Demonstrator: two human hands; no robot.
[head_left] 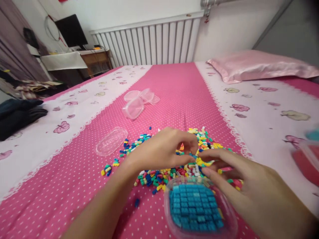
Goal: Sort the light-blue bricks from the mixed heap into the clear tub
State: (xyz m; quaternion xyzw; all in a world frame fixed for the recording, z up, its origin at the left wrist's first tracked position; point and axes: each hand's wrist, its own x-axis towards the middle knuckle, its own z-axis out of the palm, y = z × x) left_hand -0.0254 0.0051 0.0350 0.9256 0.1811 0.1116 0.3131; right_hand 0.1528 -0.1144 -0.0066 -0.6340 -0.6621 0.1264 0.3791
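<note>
A heap of small bricks in several colours [159,172] lies on the pink dotted bedspread [179,96]. My left hand [161,147] rests over the heap with its fingers curled in a pinch on a small brick I cannot make out. My right hand [246,182] reaches in from the right, fingers stretched toward the same spot, fingertips among yellow and blue bricks. Just below both hands stands a clear plastic box [230,220] filled with blue bricks [194,205].
An oval clear lid [111,141] lies left of the heap. Several empty clear boxes and lids [139,101] sit farther up the bed. A pink pillow [259,64] is at the back right, dark clothing [17,114] at the left edge, another container [307,159] at the right edge.
</note>
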